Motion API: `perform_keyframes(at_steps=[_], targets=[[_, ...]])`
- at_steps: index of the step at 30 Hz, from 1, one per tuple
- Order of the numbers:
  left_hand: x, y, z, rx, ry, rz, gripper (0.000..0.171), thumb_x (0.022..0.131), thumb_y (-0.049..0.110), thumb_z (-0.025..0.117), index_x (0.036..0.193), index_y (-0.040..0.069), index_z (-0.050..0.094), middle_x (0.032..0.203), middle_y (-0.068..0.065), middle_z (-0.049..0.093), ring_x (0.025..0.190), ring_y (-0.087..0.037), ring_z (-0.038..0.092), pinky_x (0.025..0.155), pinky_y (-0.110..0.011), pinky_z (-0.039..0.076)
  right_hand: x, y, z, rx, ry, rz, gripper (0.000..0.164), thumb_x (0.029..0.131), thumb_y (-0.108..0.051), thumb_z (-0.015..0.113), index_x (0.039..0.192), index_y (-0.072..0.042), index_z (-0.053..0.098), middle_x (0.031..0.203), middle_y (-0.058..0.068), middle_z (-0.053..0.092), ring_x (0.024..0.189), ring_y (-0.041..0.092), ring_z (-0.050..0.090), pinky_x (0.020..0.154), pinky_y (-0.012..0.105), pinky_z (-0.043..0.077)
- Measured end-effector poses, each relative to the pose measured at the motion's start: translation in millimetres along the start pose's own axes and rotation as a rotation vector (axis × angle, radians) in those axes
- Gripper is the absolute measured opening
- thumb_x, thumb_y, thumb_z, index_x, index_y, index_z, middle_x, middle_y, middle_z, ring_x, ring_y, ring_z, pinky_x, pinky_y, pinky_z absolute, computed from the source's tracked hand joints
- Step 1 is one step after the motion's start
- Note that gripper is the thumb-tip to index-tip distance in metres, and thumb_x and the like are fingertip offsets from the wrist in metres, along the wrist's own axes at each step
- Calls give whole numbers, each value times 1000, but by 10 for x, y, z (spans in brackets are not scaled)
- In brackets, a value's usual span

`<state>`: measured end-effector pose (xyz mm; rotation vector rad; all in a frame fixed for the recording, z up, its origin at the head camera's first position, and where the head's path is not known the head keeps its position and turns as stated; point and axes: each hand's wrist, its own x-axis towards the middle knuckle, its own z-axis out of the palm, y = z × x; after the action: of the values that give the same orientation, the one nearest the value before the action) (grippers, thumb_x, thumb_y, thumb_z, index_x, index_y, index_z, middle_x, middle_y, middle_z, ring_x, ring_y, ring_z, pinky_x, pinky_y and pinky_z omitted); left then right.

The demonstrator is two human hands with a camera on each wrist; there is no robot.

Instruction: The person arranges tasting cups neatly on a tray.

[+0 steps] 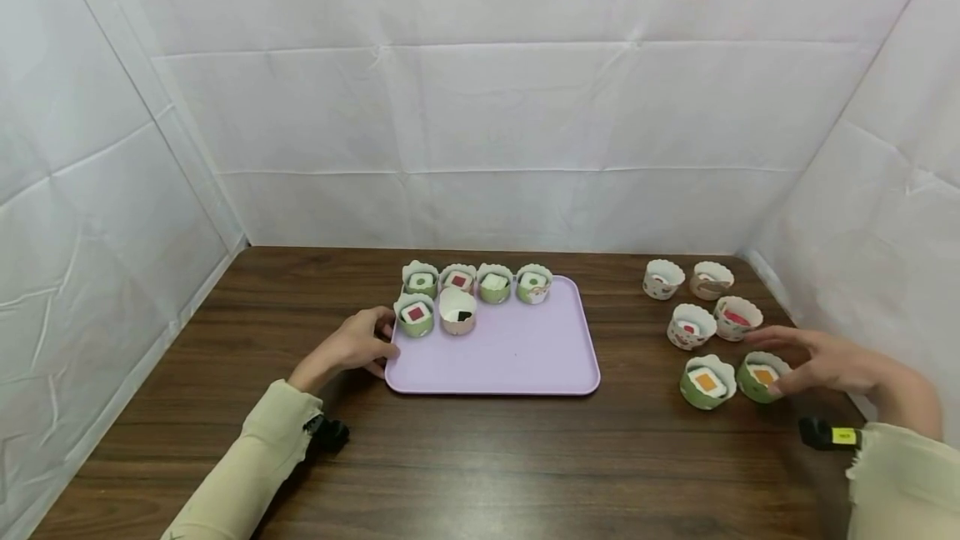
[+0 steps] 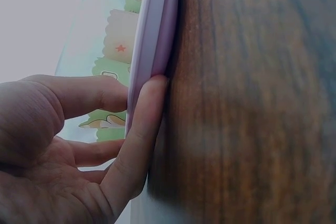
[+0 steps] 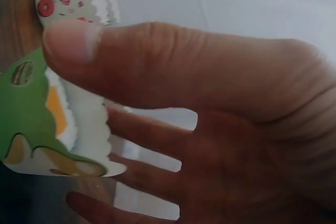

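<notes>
My left hand [image 1: 358, 344] grips the left edge of a lilac tray [image 1: 517, 348], thumb over the rim and fingers at its side, as the left wrist view shows. My right hand [image 1: 836, 361] reaches around a green paper cup [image 1: 756, 390] holding a white piece with an orange square. In the right wrist view the thumb [image 3: 121, 51] passes above this cup, with straight fingers beyond it; firm contact is unclear. Beside it stands a similar green cup [image 1: 703, 394]. A cup with red prints [image 1: 737, 330] stands close to the right fingers.
Several paper cups stand at the tray's back left, including a green cup [image 1: 415, 323] with a red-marked piece and a pink cup [image 1: 457, 323] with a dark bit. More white cups, one a printed cup [image 1: 663, 286], stand at right. White cloth walls [image 1: 487, 107] enclose the brown table [image 1: 465, 465].
</notes>
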<state>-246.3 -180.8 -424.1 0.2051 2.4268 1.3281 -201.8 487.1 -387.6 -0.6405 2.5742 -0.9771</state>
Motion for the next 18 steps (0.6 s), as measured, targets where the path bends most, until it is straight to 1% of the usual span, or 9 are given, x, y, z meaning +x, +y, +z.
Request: perform_keyframes(at_steps=[2,4,7,12,18], targets=[[0,-7,2,-2,-2,2,63,88,-6,67,145,-14,40,118,-25,51,84,-24,64,64,-37,66,9,29,17,-10,-3,-24,63,85,-1,77,142,-20,57,127,-38,54,115,-19,48,85,13,50],[0,-10,3,-2,-3,5,64,88,-6,67,145,-14,39,118,-25,51,84,-24,64,64,-37,66,22,53,38,1,-7,-30,62,85,0,77,141,-18,58,128,-40,52,115,-18,48,85,13,50],[1,-14,5,-1,-4,4,64,88,-6,67,145,-14,39,118,-25,51,84,-24,64,64,-37,66,37,87,59,-20,-8,-35,61,84,-1,78,139,-19,60,128,-40,52,114,-18,48,84,12,48],[-5,-12,4,1,-5,7,64,88,-6,67,145,-14,39,118,-25,51,83,-23,64,64,-37,66,44,122,69,-70,-13,-31,53,83,-2,78,132,-16,63,122,-35,57,110,-15,51,81,12,47],[-1,-15,4,4,-4,6,64,88,-5,68,145,-13,40,118,-25,52,83,-24,65,64,-37,66,49,124,52,-93,-35,-4,44,86,-3,75,128,-9,63,116,-27,61,103,-11,53,78,14,47]])
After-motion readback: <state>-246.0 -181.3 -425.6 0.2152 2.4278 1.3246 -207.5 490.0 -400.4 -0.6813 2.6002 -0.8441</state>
